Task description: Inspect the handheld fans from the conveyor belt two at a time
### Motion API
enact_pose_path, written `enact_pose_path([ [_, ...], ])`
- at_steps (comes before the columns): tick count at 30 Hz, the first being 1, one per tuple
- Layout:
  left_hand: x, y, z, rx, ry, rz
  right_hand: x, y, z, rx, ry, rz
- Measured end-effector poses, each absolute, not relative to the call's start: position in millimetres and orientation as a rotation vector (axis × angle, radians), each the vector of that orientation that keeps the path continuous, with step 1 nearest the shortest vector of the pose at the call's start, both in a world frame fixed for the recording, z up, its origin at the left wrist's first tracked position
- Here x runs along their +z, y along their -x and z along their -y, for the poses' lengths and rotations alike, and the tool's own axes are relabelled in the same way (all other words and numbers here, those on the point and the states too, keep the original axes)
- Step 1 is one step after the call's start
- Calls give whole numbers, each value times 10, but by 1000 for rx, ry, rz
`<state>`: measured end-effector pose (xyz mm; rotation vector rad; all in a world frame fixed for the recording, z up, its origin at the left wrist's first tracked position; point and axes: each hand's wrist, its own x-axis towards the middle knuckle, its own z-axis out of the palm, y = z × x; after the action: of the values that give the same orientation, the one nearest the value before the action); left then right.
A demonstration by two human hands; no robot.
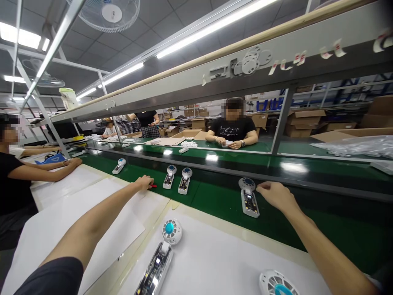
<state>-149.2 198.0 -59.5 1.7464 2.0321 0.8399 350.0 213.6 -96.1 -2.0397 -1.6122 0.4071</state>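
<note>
Bright, even light falls from long white fluorescent ceiling tubes [211, 26], laying 4 glare patches on the glossy green conveyor belt [233, 157] (shadows are faint). Wide-angle distortion bows the grey metal overhead beam [276, 61] near the edges.

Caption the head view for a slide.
At a green conveyor belt, the left hand grips a red item while the right hand reaches beside an open handheld fan.

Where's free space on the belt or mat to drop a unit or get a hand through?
Free: green belt between the paired fans and the fan by the right hand; white mat right of the near fan. Crowded: from the left hand to the paired fans.
</note>
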Motion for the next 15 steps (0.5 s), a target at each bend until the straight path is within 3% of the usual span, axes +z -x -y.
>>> enact_pose_path([
  [8, -432, 777, -1587, 853, -1869, -1603, -709, -3405, -2013, 322, 1917, 1616],
  [15, 4, -944, -590, 535, -1552, -667, -504, -3039, -1699, 357, 1710, 1671],
])
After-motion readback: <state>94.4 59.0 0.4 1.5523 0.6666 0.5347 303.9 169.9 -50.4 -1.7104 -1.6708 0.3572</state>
